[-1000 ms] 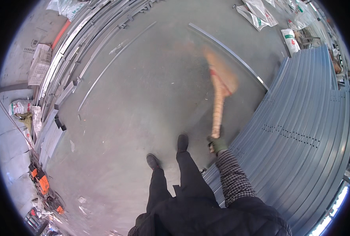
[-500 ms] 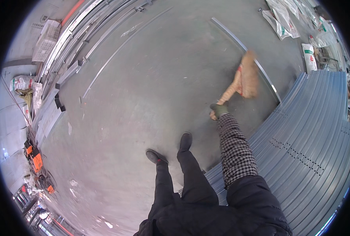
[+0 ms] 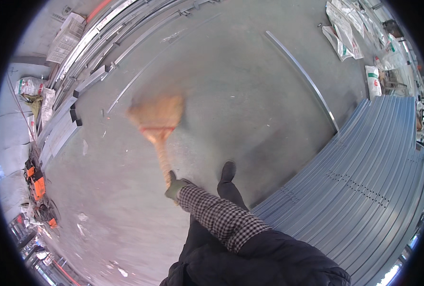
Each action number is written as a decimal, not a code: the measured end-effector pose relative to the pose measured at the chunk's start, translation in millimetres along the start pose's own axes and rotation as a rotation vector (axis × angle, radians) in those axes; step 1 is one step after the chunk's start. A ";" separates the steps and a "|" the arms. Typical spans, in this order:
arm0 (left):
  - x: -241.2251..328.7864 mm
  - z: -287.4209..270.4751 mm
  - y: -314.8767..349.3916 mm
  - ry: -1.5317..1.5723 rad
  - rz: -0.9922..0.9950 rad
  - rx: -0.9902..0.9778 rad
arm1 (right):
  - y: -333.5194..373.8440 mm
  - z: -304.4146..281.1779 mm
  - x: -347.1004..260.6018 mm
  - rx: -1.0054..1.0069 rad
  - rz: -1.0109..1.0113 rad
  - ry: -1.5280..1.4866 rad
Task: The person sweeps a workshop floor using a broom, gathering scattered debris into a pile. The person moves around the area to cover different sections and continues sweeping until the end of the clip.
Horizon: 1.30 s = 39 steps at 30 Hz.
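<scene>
My right hand point(image 3: 175, 187), in a greenish glove, is closed round the handle of a straw broom point(image 3: 160, 119). A checked sleeve covers that forearm, which reaches across in front of my legs. The broom's wide bristle head is smeared by motion and points away from me, over the grey floor point(image 3: 212, 114) on the left. Red binding crosses the broom where handle and bristles join. Nothing of my left hand shows.
A stack of long grey metal profiles point(image 3: 350, 186) fills the right side. One thin metal strip point(image 3: 303, 75) lies on the floor ahead. More metal lengths point(image 3: 126, 40) line the far left. White bags point(image 3: 343, 31) lie at the far right, and orange-and-black equipment point(image 3: 38, 183) stands at the left edge.
My right arm has swung the broom from the right across to the left, over the floor in front of my feet. The hand has kept its grip on the handle.
</scene>
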<state>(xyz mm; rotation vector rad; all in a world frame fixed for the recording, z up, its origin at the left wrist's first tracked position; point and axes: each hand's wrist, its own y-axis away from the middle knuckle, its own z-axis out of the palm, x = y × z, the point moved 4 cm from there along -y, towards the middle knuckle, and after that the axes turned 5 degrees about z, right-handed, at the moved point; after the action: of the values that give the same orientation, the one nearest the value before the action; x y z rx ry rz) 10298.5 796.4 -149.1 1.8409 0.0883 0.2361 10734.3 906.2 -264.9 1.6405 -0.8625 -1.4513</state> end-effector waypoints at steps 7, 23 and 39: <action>-21.9 -10.1 10.4 -0.009 0.039 0.007 | 100.5 31.6 -44.4 -0.301 -0.140 -0.852; -36.2 -6.3 -20.3 0.070 0.094 -0.020 | 248.2 -166.8 389.2 0.989 0.097 -1.418; -140.8 -3.7 -26.5 0.303 0.035 0.016 | 15.6 75.9 141.8 -0.154 0.521 -0.543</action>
<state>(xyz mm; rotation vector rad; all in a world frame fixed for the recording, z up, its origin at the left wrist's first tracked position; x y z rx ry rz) 10161.9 781.6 -189.8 1.8119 0.2689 0.5395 10676.4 766.8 -322.6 0.8155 -1.3204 -1.5419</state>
